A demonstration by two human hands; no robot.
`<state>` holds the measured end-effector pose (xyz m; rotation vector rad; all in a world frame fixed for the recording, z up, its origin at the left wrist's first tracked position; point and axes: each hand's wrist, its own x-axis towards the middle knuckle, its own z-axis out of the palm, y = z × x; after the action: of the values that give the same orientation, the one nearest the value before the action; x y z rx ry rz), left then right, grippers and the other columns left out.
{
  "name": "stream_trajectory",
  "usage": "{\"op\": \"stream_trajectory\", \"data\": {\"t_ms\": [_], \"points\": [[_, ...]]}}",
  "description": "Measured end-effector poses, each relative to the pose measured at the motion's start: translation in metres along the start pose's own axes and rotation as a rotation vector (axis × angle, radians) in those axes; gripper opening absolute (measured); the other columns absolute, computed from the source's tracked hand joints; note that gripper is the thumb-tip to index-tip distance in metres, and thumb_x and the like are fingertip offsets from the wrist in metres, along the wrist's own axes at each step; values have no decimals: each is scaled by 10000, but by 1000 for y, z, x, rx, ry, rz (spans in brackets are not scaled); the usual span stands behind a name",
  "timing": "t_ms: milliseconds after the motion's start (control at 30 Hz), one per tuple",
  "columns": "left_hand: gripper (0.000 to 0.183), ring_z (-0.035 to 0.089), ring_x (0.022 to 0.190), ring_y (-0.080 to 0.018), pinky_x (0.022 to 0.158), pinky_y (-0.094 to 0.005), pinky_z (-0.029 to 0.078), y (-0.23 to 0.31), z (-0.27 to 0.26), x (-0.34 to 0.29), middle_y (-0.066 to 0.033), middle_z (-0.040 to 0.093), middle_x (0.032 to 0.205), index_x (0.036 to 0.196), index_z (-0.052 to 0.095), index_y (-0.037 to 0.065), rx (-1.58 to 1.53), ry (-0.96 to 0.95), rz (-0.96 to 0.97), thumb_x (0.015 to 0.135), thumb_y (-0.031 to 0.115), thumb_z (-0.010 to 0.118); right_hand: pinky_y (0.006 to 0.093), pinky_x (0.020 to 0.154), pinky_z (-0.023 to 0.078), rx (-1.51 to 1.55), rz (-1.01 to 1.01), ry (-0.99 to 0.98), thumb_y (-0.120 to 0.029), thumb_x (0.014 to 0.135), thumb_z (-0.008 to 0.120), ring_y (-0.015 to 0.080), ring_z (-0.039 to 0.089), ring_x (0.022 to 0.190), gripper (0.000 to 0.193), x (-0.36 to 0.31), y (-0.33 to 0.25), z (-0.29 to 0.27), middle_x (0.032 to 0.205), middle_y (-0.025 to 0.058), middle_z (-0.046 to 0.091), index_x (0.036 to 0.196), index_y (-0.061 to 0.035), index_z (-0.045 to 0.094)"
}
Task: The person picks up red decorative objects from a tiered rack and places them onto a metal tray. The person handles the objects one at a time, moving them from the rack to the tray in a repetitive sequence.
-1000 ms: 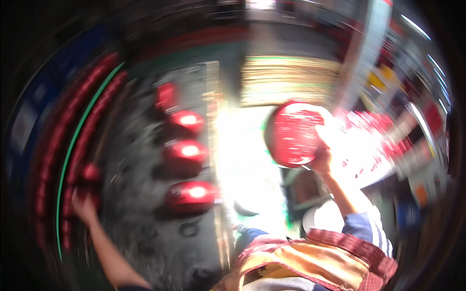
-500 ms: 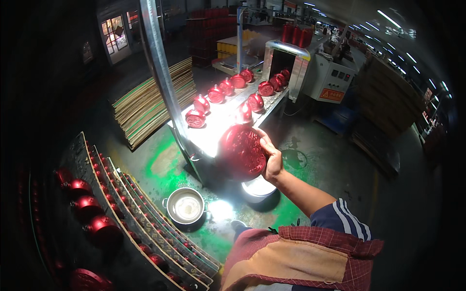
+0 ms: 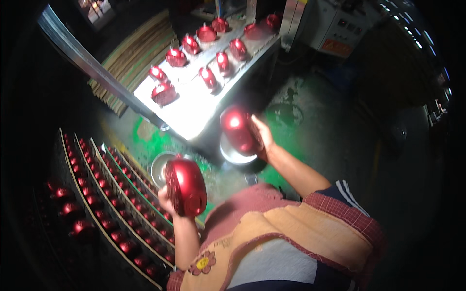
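My left hand (image 3: 166, 201) is closed around a glossy red round bottle (image 3: 190, 186), with its short neck up and its patterned face toward the palm. To the right and farther out, my right hand (image 3: 263, 135) grips a second red round bottle (image 3: 237, 127) by its far-right side; its embossed face is turned to the palm. Both bottles are held in the air, apart from each other. Beyond them, several similar red bottles (image 3: 163, 92) stand in two rows on a brightly lit conveyor table (image 3: 191, 119).
A metal pot (image 3: 159, 169) and a white bucket (image 3: 232, 154) stand on the floor below my hands. At left are tiered boards with many red bottles (image 3: 127, 246). A metal post (image 3: 92, 70), stacked sheets (image 3: 133, 53) and a control cabinet (image 3: 324, 30) surround the table.
My left hand has come into view holding a bottle. The right hand's bottle has turned from face-on to nearly edge-on. The view has tilted down and shifted.
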<state>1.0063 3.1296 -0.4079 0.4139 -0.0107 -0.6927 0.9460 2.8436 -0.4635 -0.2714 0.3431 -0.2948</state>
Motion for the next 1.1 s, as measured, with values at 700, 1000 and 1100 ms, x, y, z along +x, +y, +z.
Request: {"op": "stream_trajectory", "data": {"t_ms": [700,1000,1100], "points": [[712,593,1112,-376,758,-472,602,-115,-38,262,-194,411,1441,1495,320,189,979,-51,-413,893,428,615,441,806,532,526,474,-366,-541,946,484,343,593,1067,702,158,-66,-91,1262,247,498,1514,-174,295],[424,562,1011,-198,727,-290,511,-81,-40,316,-61,511,1217,1339,459,104,88,112,-700,932,157,565,573,953,450,599,427,-519,-436,968,512,426,451,1220,679,190,-76,-62,1373,273,392,1506,-95,276],[586,595,1052,-366,716,-399,582,-102,-54,333,-160,446,1365,1436,364,102,19,21,-713,935,341,552,472,720,573,378,364,-221,-420,969,505,355,638,993,608,211,-96,-92,1255,259,556,1433,-47,383]]}}
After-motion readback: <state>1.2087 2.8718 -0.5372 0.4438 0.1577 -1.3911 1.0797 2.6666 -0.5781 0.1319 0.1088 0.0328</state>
